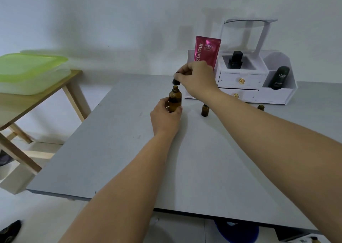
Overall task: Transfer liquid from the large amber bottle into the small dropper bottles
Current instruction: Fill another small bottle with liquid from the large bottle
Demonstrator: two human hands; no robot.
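1. Both hands are busy. The left hand (165,113) is wrapped around the large amber bottle (175,100), keeping it upright on the gray tabletop (194,159).
2. The right hand (196,78) pinches the black dropper cap (176,81) just above the big bottle's open neck. The cap is off the bottle.
3. I cannot tell if the dropper has any liquid in it. Its thin tube is too small to see.
4. One small dropper bottle (204,110) stands on the tabletop, near the big bottle. Another small bottle (260,107) peeks out behind the right arm.
5. I cannot see if the small bottles have liquid in them, so the filling seems to be near the start.
6. What is left, I think: carry the liquid over to each small bottle and close them all.
7. A white drawer box (240,80) with a pink tube (207,51) sits at the back.
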